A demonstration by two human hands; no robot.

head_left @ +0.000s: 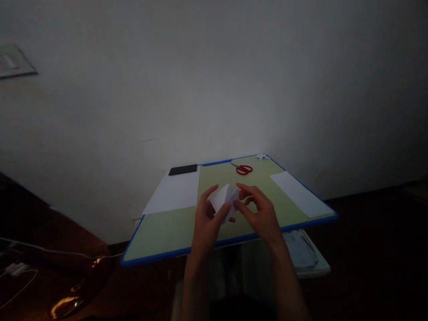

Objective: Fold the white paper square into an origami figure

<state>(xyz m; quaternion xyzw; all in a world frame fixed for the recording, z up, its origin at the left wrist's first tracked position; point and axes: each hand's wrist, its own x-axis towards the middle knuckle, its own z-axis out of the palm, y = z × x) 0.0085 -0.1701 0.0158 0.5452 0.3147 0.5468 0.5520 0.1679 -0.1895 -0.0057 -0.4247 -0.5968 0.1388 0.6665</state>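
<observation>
1. Shown before a grey wall (pixel 214 80), at a blue-edged table (pixel 167 234).
2. Laid with left sheet (pixel 179 194), narrower right sheet (pixel 301 194).
3. Gripping in left hand (pixel 206 218), pinching with right hand (pixel 263 213), folded paper (pixel 220 198) over near side.
4. Topped, farther back, with scissors (pixel 242 170).

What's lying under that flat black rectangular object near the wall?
Under the flat black rectangular object is the far end of a large white paper sheet, itself on the pale green, blue-edged tabletop. Anything else they cover can't be seen.

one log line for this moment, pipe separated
left hand: holding folded paper | right hand: holding same paper | red-handled scissors: lying on green tabletop
</observation>
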